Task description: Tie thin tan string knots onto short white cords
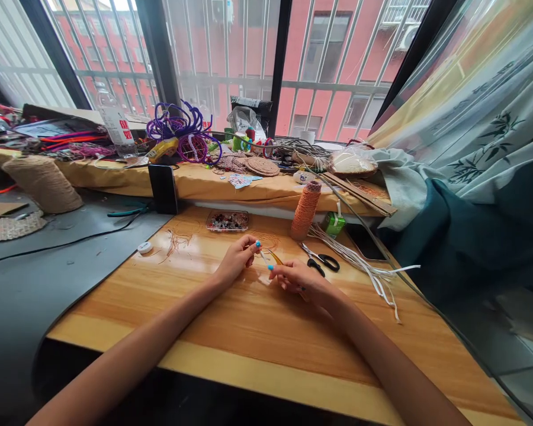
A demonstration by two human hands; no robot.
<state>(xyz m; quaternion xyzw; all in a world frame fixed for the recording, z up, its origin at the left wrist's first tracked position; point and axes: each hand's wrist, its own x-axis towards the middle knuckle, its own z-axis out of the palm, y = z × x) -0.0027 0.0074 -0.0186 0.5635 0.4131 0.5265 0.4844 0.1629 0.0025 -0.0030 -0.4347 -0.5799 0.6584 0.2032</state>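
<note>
Above the wooden table, a short thin white strip (265,258) spans the gap between my hands. My left hand (237,260) pinches its upper end between thumb and forefinger. The lower end sits in the closed fingers of my right hand (298,278). A slim gold-coloured pointed tool (275,258), which looks like tweezers, sticks out from the right fingers. Its rear part is hidden by the hand. Just right of that hand lie black-handled scissors (320,258). Behind the hands is a loose tangle of thin orange cord (269,241).
A clear box of small beads (227,221) stands behind my left hand. Farther right are an orange thread cone (306,210), a green drink carton (334,223), a bundle of white cords (359,257) and a dark phone (366,241). A cluttered cloth-covered ledge (231,192) runs along the window.
</note>
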